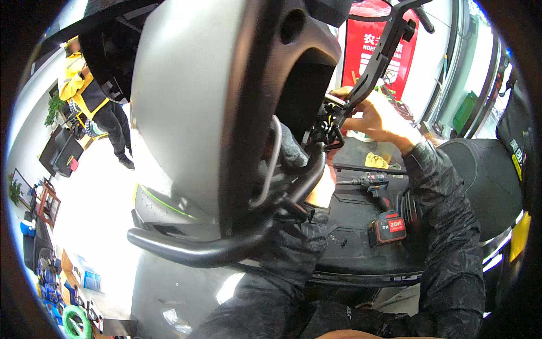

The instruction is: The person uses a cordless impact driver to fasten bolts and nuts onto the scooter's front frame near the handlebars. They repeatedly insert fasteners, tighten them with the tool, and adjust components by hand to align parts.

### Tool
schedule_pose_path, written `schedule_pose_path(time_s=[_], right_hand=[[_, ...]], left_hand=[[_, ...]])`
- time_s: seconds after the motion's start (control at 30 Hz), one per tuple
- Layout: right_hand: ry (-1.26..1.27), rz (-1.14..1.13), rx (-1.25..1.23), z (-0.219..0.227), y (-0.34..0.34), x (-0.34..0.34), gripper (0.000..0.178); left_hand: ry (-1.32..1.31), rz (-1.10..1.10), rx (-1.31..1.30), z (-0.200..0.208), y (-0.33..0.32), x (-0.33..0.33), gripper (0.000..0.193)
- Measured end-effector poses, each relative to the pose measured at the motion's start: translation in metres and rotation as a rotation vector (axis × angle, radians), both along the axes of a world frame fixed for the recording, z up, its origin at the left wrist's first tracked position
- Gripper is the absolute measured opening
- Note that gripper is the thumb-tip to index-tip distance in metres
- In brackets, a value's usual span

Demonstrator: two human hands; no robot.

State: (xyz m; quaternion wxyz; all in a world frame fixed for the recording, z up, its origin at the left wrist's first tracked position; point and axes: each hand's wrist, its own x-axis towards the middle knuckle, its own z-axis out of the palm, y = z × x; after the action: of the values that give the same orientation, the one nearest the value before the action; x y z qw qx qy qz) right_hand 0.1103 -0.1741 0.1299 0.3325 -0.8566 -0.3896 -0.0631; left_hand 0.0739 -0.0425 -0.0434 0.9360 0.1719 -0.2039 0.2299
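Right up close, two dark patterned sleeves [449, 220] came up from the lower edge, and below, on the black footboard [353, 261], lay a cordless driver [375, 182], its red-and-black battery [388, 229] sporting a red label with white lettering! Just left of that battery, a small black piece [344, 241]. Then the action: the right hand [379, 116] had thumb and fingers bent around a metal-and-black mechanism [326, 121] beside a long black arm [370, 79]; how firmly it gripped, one couldn't tell. The left hand [323, 187] was lower, mostly hidden by the curved black bar [197, 248] (a tough angle, that one), so its grip couldn't be told either. The mechanism sat at the right edge of a big grey shell [186, 113]. Over to the right, a black seat [483, 178]. Deeper, a bold red panel [370, 51] showed large white characters, smaller Latin letters beneath. And far left, a person in yellow and black [84, 85] stood on the bright floor [101, 198]!
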Motion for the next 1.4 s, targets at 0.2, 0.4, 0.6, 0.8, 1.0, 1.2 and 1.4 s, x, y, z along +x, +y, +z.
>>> schedule_pose_path(time_s=[0.2, 0.4, 0.6, 0.8, 1.0, 1.2, 1.4], right_hand=[[0.132, -0.08, 0.257, -0.029, -0.001, -0.02, 0.026], [-0.041, -0.016, 0.39, -0.051, -0.003, -0.052, 0.048], [0.093, -0.163, 0.391, -0.12, -0.054, -0.155, 0.032], [0.196, -0.394, 0.028, -0.184, -0.113, -0.233, 0.021], [0.562, -0.235, -0.177, -0.188, -0.152, -0.273, 0.032], [0.649, -0.237, -0.371, -0.206, -0.181, -0.29, 0.039], [0.608, -0.358, -0.191, -0.243, -0.189, -0.3, 0.047]], left_hand=[[0.032, -0.483, -0.413, 0.011, 0.011, 0.0, 0.034], [0.094, -0.622, -0.472, -0.01, 0.012, 0.017, 0.034], [-0.194, -1.744, -1.036, -0.026, 0.041, 0.046, 0.026], [-0.078, -0.28, 0.009, 0.012, 0.03, 0.034, 0.018], [0.151, -0.201, 0.032, 0.023, 0.018, -0.007, 0.021], [0.124, -0.147, 0.292, 0.011, 0.01, 0.0, 0.022], [0.133, -0.129, 0.378, -0.007, 0.008, 0.001, 0.023]])
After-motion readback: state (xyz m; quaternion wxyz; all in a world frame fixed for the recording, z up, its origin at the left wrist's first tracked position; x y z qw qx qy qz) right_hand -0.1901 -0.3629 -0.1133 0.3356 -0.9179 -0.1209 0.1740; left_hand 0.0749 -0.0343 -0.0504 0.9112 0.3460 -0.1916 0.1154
